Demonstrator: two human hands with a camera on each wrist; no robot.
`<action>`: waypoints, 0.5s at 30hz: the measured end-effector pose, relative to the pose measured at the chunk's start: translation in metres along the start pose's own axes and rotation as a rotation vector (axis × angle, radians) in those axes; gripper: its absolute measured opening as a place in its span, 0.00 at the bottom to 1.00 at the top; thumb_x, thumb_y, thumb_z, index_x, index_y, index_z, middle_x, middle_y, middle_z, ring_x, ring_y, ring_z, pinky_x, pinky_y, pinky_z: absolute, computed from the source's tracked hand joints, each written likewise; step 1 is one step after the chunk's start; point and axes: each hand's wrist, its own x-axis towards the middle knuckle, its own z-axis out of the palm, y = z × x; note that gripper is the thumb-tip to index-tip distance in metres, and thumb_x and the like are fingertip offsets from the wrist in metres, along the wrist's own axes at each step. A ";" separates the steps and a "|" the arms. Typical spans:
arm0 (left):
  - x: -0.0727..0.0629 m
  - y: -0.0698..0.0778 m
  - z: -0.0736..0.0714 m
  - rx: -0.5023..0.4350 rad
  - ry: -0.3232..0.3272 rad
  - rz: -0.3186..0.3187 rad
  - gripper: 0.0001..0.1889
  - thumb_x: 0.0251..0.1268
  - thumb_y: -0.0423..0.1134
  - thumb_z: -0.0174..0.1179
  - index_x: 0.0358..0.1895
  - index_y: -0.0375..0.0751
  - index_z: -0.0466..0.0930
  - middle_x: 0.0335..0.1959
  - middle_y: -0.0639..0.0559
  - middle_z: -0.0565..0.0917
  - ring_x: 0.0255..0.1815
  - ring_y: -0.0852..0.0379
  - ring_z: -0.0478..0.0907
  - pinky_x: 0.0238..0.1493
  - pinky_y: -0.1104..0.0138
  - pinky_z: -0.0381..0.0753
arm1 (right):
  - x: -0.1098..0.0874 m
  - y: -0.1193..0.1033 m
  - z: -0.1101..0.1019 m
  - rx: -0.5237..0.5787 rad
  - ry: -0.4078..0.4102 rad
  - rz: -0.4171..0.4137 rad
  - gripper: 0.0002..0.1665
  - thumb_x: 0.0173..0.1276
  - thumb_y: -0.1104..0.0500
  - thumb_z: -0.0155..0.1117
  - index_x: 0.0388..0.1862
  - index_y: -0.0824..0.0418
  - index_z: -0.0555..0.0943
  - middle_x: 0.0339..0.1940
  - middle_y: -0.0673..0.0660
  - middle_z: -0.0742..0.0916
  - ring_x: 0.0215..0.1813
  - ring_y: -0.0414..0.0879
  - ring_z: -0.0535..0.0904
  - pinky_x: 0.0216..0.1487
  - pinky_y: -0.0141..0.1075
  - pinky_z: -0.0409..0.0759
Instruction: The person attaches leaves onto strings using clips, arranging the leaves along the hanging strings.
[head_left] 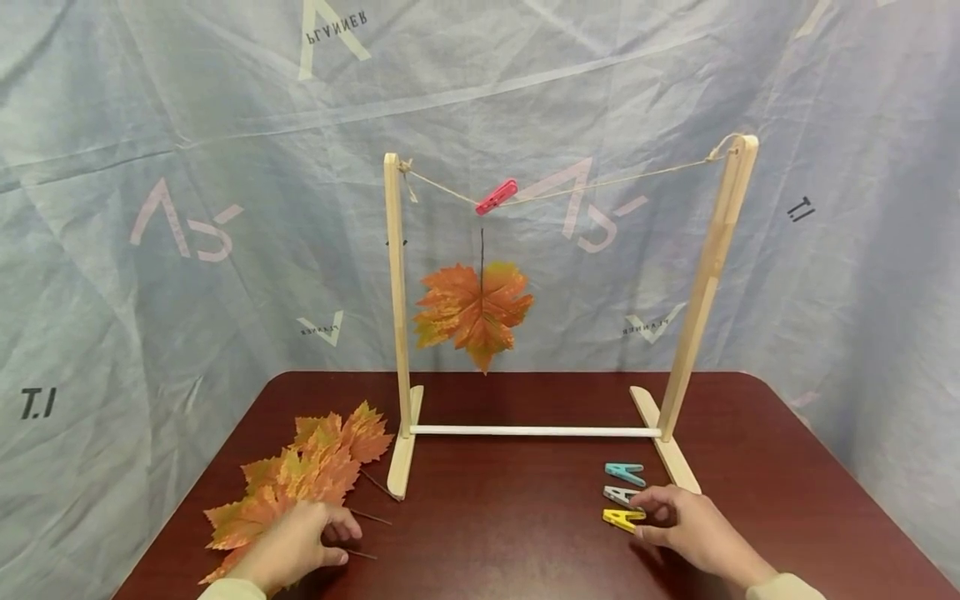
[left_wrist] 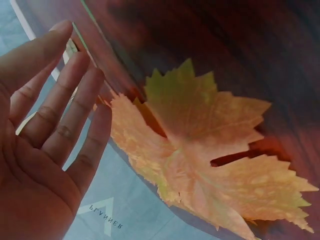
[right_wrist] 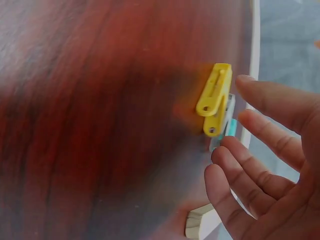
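Observation:
Several orange artificial maple leaves [head_left: 318,467] lie in an overlapping row on the left of the table, their thin stems pointing right. Over the nearest leaves hovers my left hand [head_left: 300,537], fingers loosely bent and holding nothing; the left wrist view shows it beside a leaf [left_wrist: 200,145]. My right hand [head_left: 690,529] is at the clothespins, thumb and fingers apart around the end of the yellow clothespin [head_left: 622,520]. Behind that one lie a white clothespin [head_left: 619,496] and a blue clothespin [head_left: 624,473]. In the right wrist view the yellow clothespin [right_wrist: 215,97] sits just off the fingertips.
A wooden frame [head_left: 701,308] with a white crossbar [head_left: 536,431] stands on the table [head_left: 510,508]. From its sagging string [head_left: 615,181], a pink clothespin [head_left: 497,197] is clipped above a hanging maple leaf [head_left: 476,308]. Grey printed cloth [head_left: 247,108] surrounds the table.

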 end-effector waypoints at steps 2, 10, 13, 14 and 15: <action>0.000 -0.001 0.002 0.012 -0.005 -0.006 0.10 0.55 0.29 0.74 0.37 0.46 0.86 0.31 0.60 0.84 0.30 0.63 0.79 0.33 0.64 0.80 | 0.000 0.003 0.003 -0.015 0.001 -0.015 0.16 0.59 0.57 0.79 0.46 0.57 0.86 0.36 0.48 0.85 0.34 0.35 0.76 0.34 0.33 0.76; 0.000 -0.002 0.007 0.154 0.019 -0.033 0.12 0.53 0.30 0.76 0.33 0.53 0.86 0.26 0.65 0.78 0.27 0.67 0.74 0.29 0.64 0.75 | 0.000 0.008 0.011 -0.123 0.057 -0.038 0.18 0.54 0.56 0.82 0.44 0.53 0.87 0.32 0.47 0.79 0.33 0.35 0.71 0.35 0.34 0.74; 0.000 -0.002 0.009 0.201 0.026 -0.033 0.13 0.52 0.30 0.76 0.32 0.53 0.85 0.25 0.66 0.76 0.25 0.68 0.71 0.28 0.63 0.74 | 0.001 0.006 0.013 -0.134 0.061 -0.015 0.18 0.53 0.56 0.83 0.43 0.53 0.87 0.32 0.47 0.78 0.31 0.35 0.69 0.35 0.34 0.73; 0.000 -0.002 0.010 0.211 0.028 -0.028 0.13 0.52 0.30 0.76 0.32 0.54 0.85 0.24 0.66 0.76 0.25 0.68 0.71 0.27 0.63 0.74 | 0.002 0.006 0.014 -0.137 0.060 -0.002 0.18 0.53 0.56 0.83 0.43 0.53 0.87 0.32 0.47 0.78 0.31 0.36 0.68 0.34 0.34 0.72; 0.001 -0.002 0.010 0.219 0.030 -0.024 0.13 0.52 0.30 0.76 0.31 0.54 0.84 0.24 0.66 0.75 0.24 0.68 0.70 0.27 0.64 0.73 | 0.002 0.005 0.015 -0.137 0.056 0.017 0.18 0.53 0.56 0.83 0.43 0.53 0.87 0.32 0.47 0.77 0.31 0.37 0.68 0.34 0.35 0.72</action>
